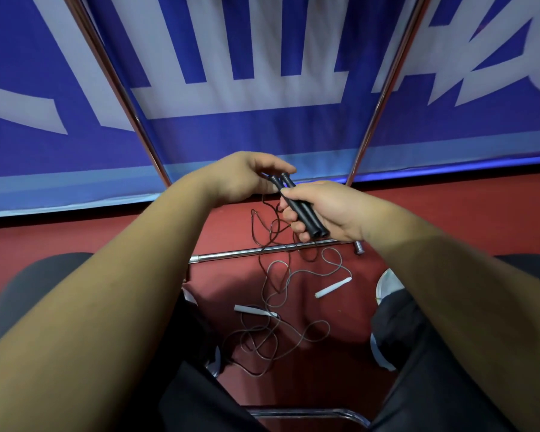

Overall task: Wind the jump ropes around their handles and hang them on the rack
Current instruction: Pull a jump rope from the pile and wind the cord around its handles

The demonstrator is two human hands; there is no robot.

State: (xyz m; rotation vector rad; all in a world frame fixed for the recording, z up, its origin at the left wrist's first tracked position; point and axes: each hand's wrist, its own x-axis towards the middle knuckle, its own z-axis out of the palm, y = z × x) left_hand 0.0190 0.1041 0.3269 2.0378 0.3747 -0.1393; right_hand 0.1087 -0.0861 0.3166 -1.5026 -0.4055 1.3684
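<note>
**Reporter:** Where is the rope?

**Photographer:** A seated person's right hand (321, 210) grips both black handles (305, 213) side by side. The thin black cord (252, 226) trails from their tips into a tangle on the red floor (106, 238), crossing the rack's chrome base bar (231, 254).

**Reporter:** And the left hand (247, 179)?

**Photographer:** Curled at the handle tips; whether it pinches the cord cannot be told.

**Reporter:** How will it handle?

**Photographer:** Probably light, limp and springy, and prone to snag. It is best taken close to the handles and wound taut. A second rope with white handles (332, 287) lies on the floor.
</note>
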